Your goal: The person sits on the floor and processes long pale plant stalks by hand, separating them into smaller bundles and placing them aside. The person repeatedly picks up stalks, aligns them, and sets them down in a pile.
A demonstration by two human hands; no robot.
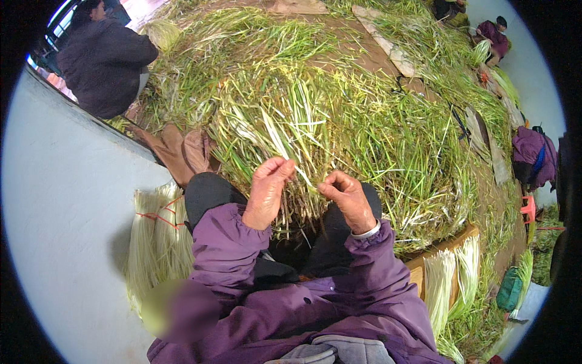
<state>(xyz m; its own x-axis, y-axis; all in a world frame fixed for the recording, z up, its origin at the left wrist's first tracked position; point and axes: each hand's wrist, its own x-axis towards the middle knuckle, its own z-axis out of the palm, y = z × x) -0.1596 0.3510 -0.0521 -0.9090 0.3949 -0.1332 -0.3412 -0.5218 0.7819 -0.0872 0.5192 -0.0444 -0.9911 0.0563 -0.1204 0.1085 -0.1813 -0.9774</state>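
Note:
My left hand point(268, 193) pinches a slender pale stalk point(276, 136) between thumb and fingers. The stalk's white part fans upward past the hand, and its lower end reaches down toward my right hand point(348, 198). The right thumb and forefinger are pinched together at that end, touching a thin yellowish shred. Under both hands spreads a thick heap of loose green and whitish leafy stalks point(318, 104), with brownish lower ends hanging between my knees. A white bracelet point(366, 230) circles my right wrist.
Pale stalk bundles point(157, 232) tied with red string lean on the white wall point(68, 218) at left. More whitish bundles point(439, 282) rest against a wooden board point(416, 268) at right. A person in dark clothing point(102, 63) sits upper left; others work along the right wall.

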